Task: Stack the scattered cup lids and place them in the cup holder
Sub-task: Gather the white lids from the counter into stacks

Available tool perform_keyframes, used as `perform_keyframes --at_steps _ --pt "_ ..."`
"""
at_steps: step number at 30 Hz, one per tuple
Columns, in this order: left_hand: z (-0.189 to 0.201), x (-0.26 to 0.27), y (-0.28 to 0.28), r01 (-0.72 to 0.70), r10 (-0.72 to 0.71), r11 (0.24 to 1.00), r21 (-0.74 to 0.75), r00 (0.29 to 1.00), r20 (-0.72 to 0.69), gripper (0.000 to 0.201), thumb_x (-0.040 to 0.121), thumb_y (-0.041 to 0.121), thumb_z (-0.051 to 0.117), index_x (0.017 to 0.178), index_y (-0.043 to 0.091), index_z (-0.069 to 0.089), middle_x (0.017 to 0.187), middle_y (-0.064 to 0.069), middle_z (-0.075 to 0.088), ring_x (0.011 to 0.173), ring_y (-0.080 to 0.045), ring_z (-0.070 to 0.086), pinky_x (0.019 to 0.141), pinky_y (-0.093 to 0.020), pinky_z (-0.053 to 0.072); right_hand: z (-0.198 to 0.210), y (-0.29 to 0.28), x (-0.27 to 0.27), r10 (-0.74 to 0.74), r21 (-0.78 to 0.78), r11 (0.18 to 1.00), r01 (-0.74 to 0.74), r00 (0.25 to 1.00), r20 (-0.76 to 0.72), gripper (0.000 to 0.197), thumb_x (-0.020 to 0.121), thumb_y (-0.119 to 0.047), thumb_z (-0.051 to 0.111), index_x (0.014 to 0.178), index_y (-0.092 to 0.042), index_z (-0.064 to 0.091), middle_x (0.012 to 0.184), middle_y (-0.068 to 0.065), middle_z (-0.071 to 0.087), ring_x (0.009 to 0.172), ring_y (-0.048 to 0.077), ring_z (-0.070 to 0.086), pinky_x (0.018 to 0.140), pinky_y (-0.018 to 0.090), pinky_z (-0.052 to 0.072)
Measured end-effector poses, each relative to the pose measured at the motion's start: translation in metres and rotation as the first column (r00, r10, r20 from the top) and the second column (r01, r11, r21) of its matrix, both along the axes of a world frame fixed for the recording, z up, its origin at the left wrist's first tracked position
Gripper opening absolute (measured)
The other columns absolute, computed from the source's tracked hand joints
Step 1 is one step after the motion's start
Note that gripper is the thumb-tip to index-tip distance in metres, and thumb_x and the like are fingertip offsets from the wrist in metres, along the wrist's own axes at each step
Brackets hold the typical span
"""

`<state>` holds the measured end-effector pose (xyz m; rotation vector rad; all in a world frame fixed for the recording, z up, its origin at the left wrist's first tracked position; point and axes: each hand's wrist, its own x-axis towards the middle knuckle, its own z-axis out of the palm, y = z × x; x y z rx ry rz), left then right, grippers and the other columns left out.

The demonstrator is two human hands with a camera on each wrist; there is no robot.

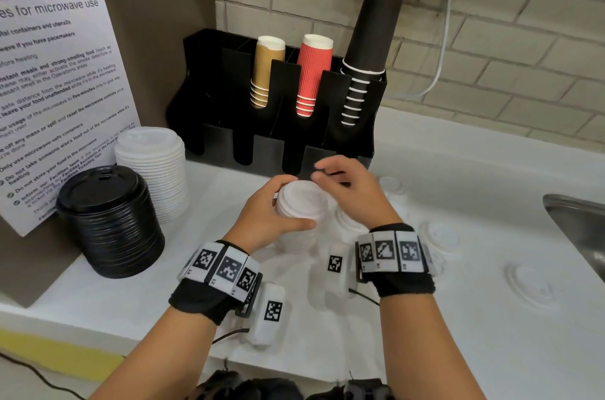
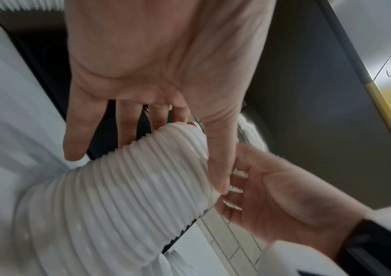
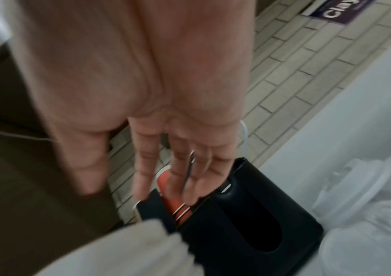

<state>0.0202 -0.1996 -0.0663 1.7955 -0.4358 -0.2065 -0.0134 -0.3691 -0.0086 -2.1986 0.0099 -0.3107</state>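
My left hand (image 1: 288,206) grips a tall stack of white cup lids (image 1: 306,195) just above the white counter; in the left wrist view its fingers (image 2: 128,123) and thumb wrap the ribbed stack (image 2: 130,186). Just above and right of the stack's top, my right hand (image 1: 322,172) hovers with relaxed fingers and holds nothing; the right wrist view shows the same hand (image 3: 166,186), blurred. Right behind both hands stands the black cup holder (image 1: 216,72), with tan, red and black cups in its back slots. Loose white lids (image 1: 440,236) lie scattered on the counter to the right.
A white lid stack (image 1: 154,167) and a black lid stack (image 1: 108,219) stand at the left by a microwave notice (image 1: 59,88). A steel sink (image 1: 576,222) opens at the right edge. Another loose lid (image 1: 530,285) lies nearer me, and a brick wall (image 1: 491,72) runs behind.
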Motion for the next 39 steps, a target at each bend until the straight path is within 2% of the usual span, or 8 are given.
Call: perform_keyframes --at_steps 3,7,9,15,23,31,35,39 --pt "-0.001 0.0 -0.001 0.006 -0.006 1.0 0.018 1.0 -0.012 0.069 0.066 0.02 0.089 0.125 0.026 0.053 0.122 0.01 0.057 0.111 -0.006 0.05 0.081 -0.011 0.039 -0.001 -0.026 0.014 -0.175 -0.179 0.973 0.144 0.97 -0.17 0.022 0.097 -0.02 0.049 0.106 -0.01 0.066 0.104 0.001 0.063 0.102 0.018 0.058 0.083 0.022 0.04" --pt "0.0 -0.001 -0.001 0.006 -0.006 1.0 0.023 1.0 -0.019 0.069 0.067 0.02 0.088 0.126 0.025 0.053 0.123 0.009 0.057 0.112 -0.011 0.05 0.082 -0.014 0.041 -0.017 -0.043 0.024 -0.284 -0.536 0.843 -0.032 0.821 -0.496 0.032 0.094 -0.025 0.05 0.109 0.0 0.062 0.116 0.015 0.062 0.099 0.026 0.057 0.079 0.028 0.042" --pt "0.0 -0.001 -0.001 0.009 -0.008 1.0 0.027 1.0 -0.02 0.069 0.067 0.02 0.088 0.126 0.025 0.052 0.123 0.009 0.057 0.112 -0.01 0.05 0.082 -0.014 0.041 -0.023 -0.042 0.023 -0.337 -0.571 0.82 -0.034 0.779 -0.529 0.038 0.088 -0.031 0.058 0.111 0.0 0.06 0.116 0.014 0.061 0.098 0.024 0.056 0.078 0.028 0.042" --pt "0.0 0.001 0.0 0.009 -0.009 1.0 0.018 1.0 -0.023 0.069 0.066 0.019 0.089 0.124 0.025 0.053 0.118 0.014 0.056 0.104 0.001 0.049 0.079 -0.011 0.04 -0.038 -0.026 0.022 -0.406 -0.661 0.748 -0.056 0.75 -0.522 0.06 0.084 -0.039 0.063 0.132 -0.005 0.049 0.137 0.015 0.036 0.129 0.033 0.033 0.099 0.039 0.04" --pt "0.002 0.005 0.001 0.035 -0.035 0.999 0.04 0.999 -0.018 0.069 0.066 0.021 0.089 0.123 0.027 0.052 0.112 0.02 0.053 0.099 0.007 0.047 0.076 -0.009 0.037 -0.033 -0.015 0.019 -0.351 -0.62 0.784 -0.034 0.799 -0.488 0.041 0.087 -0.015 0.06 0.126 -0.009 0.05 0.129 0.015 0.045 0.114 0.033 0.053 0.098 0.04 0.046" --pt "0.0 0.006 0.0 0.02 -0.019 0.998 0.054 1.0 -0.005 0.066 0.066 0.024 0.089 0.119 0.034 0.05 0.106 0.025 0.052 0.093 0.015 0.047 0.069 -0.001 0.039 -0.011 -0.036 0.002 -0.29 -0.251 0.944 0.215 0.902 -0.321 0.031 0.089 -0.028 0.059 0.117 -0.018 0.051 0.123 0.008 0.045 0.099 0.019 0.049 0.082 0.027 0.039" --pt "-0.001 0.007 -0.001 0.007 -0.006 0.999 0.044 1.0 -0.029 0.095 0.063 0.026 0.091 0.14 0.03 0.036 0.116 0.018 0.05 0.103 -0.003 0.048 0.085 -0.017 0.037 0.003 -0.018 -0.009 -0.15 0.019 0.988 0.151 0.986 -0.069 0.011 0.088 -0.028 0.063 0.098 -0.032 0.061 0.103 -0.012 0.059 0.089 -0.002 0.054 0.073 0.009 0.038" --pt "-0.001 0.008 -0.003 0.009 -0.007 0.999 0.037 0.999 -0.035 0.112 0.059 0.026 0.092 0.147 0.031 0.022 0.109 0.027 0.049 0.095 0.013 0.048 0.074 -0.009 0.036 0.002 0.008 -0.01 -0.032 -0.048 0.998 0.031 0.999 -0.015 0.017 0.084 -0.027 0.07 0.101 -0.026 0.069 0.11 -0.005 0.06 0.101 0.006 0.056 0.089 0.021 0.043"
